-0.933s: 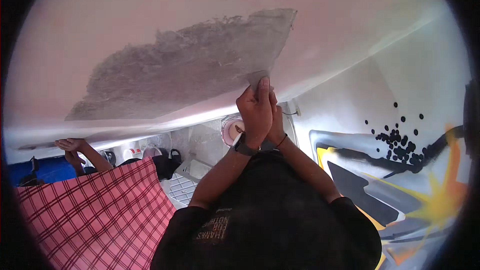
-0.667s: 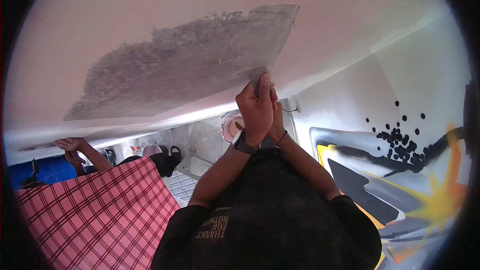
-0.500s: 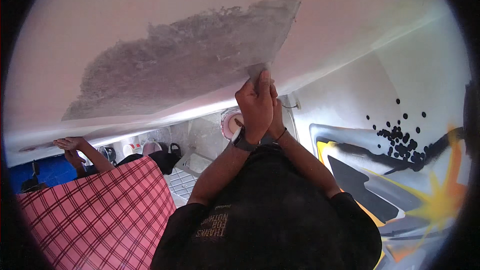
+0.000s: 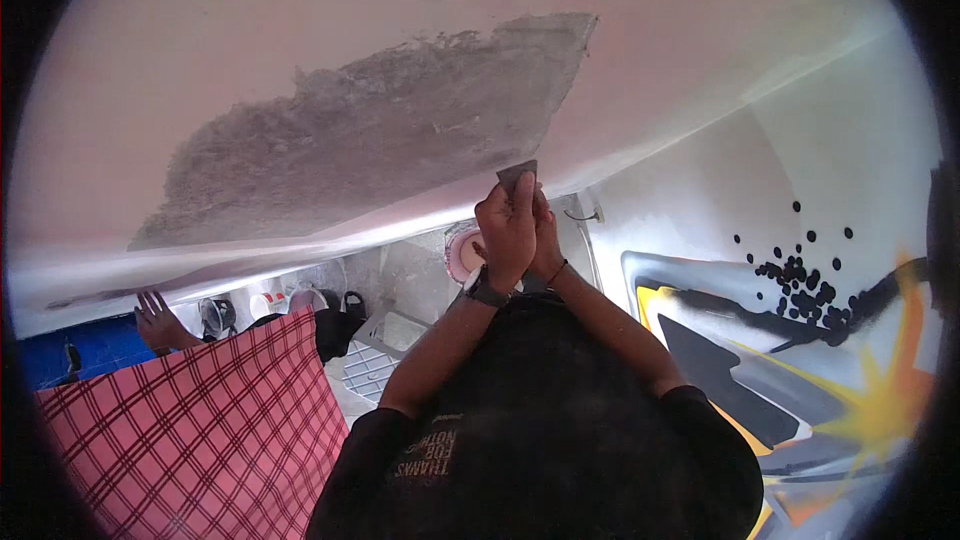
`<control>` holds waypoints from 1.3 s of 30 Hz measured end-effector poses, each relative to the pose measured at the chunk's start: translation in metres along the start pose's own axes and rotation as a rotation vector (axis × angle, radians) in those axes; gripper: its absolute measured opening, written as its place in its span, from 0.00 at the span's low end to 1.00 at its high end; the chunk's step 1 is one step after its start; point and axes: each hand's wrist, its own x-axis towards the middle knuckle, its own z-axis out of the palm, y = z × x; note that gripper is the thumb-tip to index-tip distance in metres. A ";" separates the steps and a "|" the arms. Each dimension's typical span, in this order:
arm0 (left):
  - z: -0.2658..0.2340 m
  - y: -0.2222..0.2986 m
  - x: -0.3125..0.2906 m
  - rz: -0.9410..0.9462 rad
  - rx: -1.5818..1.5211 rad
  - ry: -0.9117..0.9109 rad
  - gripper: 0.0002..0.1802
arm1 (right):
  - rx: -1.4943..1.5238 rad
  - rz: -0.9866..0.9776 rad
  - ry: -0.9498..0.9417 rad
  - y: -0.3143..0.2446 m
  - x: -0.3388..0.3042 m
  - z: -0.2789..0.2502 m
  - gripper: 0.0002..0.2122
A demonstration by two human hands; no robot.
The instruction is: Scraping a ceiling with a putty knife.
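My left hand (image 4: 508, 230), with a watch on its wrist, is closed on a small flat dark grey piece (image 4: 517, 174); its thumb lies along the piece. Pressed close beside it, my right hand (image 4: 545, 242) has its fingers curled, and the left hand partly hides what they grip. Ahead is a pale pinkish wall (image 4: 680, 50) with a large rough grey patch (image 4: 370, 125). The piece sits by the patch's lower right corner; whether it touches the wall I cannot tell.
At left, a co-worker's hand (image 4: 158, 322) is raised by the wall above a pink checked cloth (image 4: 210, 420). A pink bucket (image 4: 462, 258) stands below my hands, near a metal grid (image 4: 375, 365). A painted wall (image 4: 740, 320) rises at right.
Both my hands have come down slightly with the grey piece, away from the patch. The co-worker's two raised hands have shifted; now one shows, with fingers spread.
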 end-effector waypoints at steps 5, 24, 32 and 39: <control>-0.013 -0.002 0.001 0.016 0.021 -0.085 0.14 | -0.298 -0.358 -0.106 0.003 0.011 -0.001 0.24; 0.014 -0.030 -0.004 0.121 0.318 0.055 0.21 | -0.187 -0.133 -0.162 0.063 -0.005 -0.003 0.24; 0.007 -0.037 -0.002 0.088 0.280 0.038 0.21 | -0.143 -0.012 -0.136 0.050 -0.006 -0.002 0.23; 0.005 -0.020 -0.002 0.054 0.222 0.040 0.21 | -0.286 -0.077 -0.197 0.073 -0.008 0.008 0.20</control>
